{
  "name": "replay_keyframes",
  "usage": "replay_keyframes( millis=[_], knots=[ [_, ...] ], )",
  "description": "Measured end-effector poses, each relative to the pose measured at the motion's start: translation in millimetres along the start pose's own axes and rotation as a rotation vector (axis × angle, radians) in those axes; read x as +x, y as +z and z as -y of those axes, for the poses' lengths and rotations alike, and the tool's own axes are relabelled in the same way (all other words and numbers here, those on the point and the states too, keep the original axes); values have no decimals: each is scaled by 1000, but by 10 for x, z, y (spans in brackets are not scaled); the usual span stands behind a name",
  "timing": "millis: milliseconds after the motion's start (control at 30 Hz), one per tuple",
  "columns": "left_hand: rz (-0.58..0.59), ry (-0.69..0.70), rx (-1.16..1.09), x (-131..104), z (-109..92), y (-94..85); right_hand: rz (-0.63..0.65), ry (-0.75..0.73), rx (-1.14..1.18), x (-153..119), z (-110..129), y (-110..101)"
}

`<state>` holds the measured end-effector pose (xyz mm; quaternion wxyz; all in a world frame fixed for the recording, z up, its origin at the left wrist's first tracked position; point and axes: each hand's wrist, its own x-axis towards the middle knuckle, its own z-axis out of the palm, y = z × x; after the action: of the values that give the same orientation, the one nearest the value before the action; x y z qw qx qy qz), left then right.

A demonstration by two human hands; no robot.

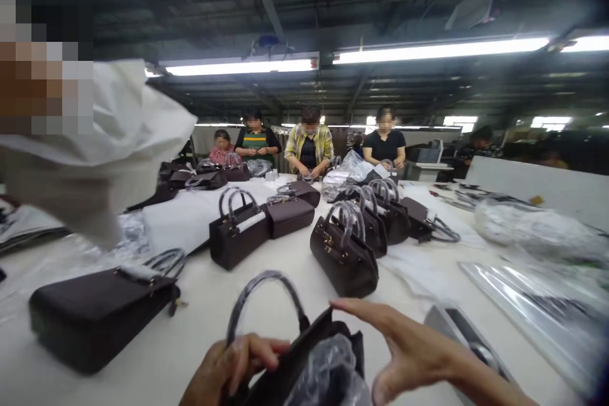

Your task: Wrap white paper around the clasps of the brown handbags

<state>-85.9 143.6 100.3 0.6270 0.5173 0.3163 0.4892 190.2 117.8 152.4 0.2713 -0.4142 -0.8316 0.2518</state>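
Note:
A dark brown handbag (290, 368) stands open at the bottom of the view, with crumpled clear plastic (328, 371) in its mouth. Its plastic-wrapped handle (266, 276) arches up on the far side. My left hand (233, 361) has its fingers curled over the bag's left edge, near the handle base. At the other end, my right hand (413, 346) is spread, thumb and forefinger wide apart, with the forefinger tip at the bag's top corner. The bag's lower part is out of frame.
Several similar bags stand on the white table (200, 342), including one bag lying at left (95, 311) and one ahead (342, 254). A grey tool-like object (469, 336) and plastic sheets (523, 311) lie right. Someone's white cloth or paper (95, 158) hangs upper left. Co-workers (309, 143) stand opposite.

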Motion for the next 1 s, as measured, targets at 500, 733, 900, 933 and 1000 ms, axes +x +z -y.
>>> replay_keyframes(
  millis=[500, 733, 900, 933, 1000],
  knots=[
    [-306, 372, 584, -1236, -76, 25, -320, 208, 261, -668, 104, 754],
    [-177, 352, 848, -1288, 338, -90, -485, 350, 512, -888, 69, 1095],
    [-51, 353, 944, -917, 167, -323, -643, 351, 535, -1040, 114, 1251],
    [-97, 400, 996, -926, 139, -300, -692, 336, 490, -1068, 121, 1270],
    [-275, 622, 1125, -1021, 105, -161, -833, 300, 333, -1122, 139, 1307]
  ],
)
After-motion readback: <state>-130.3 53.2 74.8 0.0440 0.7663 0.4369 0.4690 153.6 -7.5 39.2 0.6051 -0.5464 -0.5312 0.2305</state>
